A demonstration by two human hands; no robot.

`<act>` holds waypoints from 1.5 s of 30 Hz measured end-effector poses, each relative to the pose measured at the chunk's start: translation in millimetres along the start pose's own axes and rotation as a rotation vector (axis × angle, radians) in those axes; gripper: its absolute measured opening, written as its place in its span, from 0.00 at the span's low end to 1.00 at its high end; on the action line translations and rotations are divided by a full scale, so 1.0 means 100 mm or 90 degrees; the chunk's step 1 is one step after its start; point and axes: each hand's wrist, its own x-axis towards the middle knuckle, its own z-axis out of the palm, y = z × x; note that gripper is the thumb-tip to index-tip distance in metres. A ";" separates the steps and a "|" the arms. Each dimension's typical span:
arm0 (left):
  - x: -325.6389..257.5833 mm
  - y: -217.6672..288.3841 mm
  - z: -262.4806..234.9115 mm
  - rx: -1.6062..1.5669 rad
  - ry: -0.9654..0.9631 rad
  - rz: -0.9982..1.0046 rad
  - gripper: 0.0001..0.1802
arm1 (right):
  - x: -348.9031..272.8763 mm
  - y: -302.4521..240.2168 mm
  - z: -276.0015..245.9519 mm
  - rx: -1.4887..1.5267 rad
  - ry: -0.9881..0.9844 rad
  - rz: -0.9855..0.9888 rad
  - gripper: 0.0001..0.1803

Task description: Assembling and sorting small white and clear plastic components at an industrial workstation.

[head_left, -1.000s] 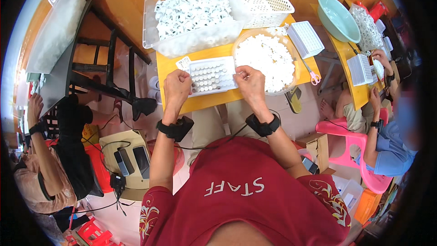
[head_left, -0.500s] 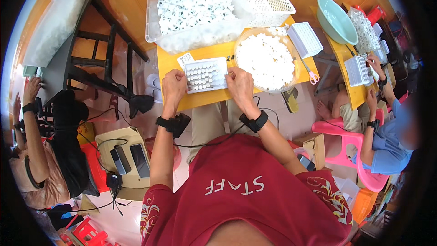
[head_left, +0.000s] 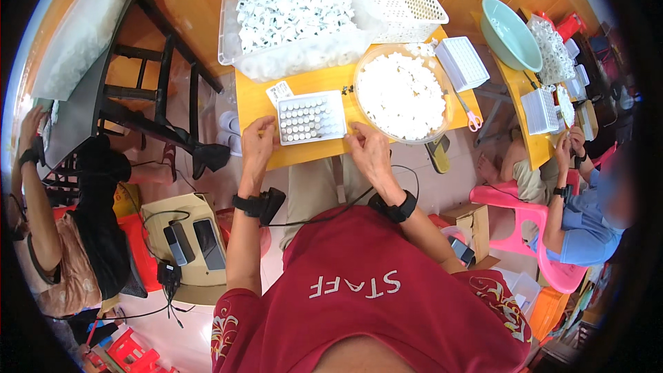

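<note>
A white tray (head_left: 334, 119) lies on the yellow table in front of me. Rows of small white round pieces (head_left: 298, 116) with some greyish ones stand in its left and middle part; its right part shows bare white. My left hand (head_left: 258, 141) is beside the tray's left edge, fingers loosely bent and apart, the tips close to the rim. Near the lower right corner is my right hand (head_left: 371, 153), its fingers loosely bent over the table's front edge. Nothing shows in either hand. Both wrists wear black bands.
A clear bin (head_left: 231, 34) of white parts stands behind the tray, with a perforated white basket (head_left: 431, 17) beside it. To the right are a bowl (head_left: 359, 100) of white pieces, a white rack (head_left: 461, 62) and pink-handled scissors (head_left: 474, 121). Other people work at both sides.
Both hands have come off the tray's sides and drawn slightly toward me. The tray now lies flatter, its pieces showing more from above. On the right, the co-worker's hands have come together.
</note>
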 end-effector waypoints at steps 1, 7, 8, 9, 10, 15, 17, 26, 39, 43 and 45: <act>-0.01 -0.03 0.01 -0.002 0.000 0.003 0.13 | 0.00 0.01 0.02 0.046 -0.045 0.053 0.14; -0.03 -0.17 0.08 -0.063 -0.040 0.023 0.15 | 0.11 0.15 0.21 0.326 -0.042 0.127 0.13; -0.05 -0.14 0.11 -0.085 -0.032 0.002 0.15 | 0.13 0.15 0.20 0.323 -0.032 0.126 0.13; -0.04 -0.15 0.12 -0.088 -0.041 0.007 0.15 | 0.16 0.15 0.20 0.304 -0.045 0.113 0.13; -0.02 -0.18 0.11 -0.086 -0.035 0.008 0.15 | 0.18 0.15 0.20 0.283 -0.057 0.100 0.13; 0.01 -0.15 0.04 -0.084 -0.025 -0.023 0.16 | 0.28 0.15 0.29 0.190 -0.071 0.036 0.13; 0.02 -0.15 0.04 -0.124 -0.025 -0.021 0.17 | 0.24 0.14 0.29 0.215 -0.070 0.029 0.13; -0.26 -0.15 0.00 -0.088 0.134 0.039 0.15 | 0.28 -0.02 -0.65 0.174 -0.079 0.026 0.11; -0.31 -0.12 0.04 -0.100 0.209 0.080 0.13 | 2.47 -0.61 -0.44 -0.253 -0.024 -0.423 0.06; -0.27 -0.18 0.04 -0.118 0.220 0.084 0.13 | 2.70 -0.60 -0.16 -0.428 -0.162 -0.392 0.04; -0.29 -0.21 0.02 -0.105 0.198 0.062 0.12 | 2.72 -0.64 -0.13 -0.476 -0.175 -0.353 0.05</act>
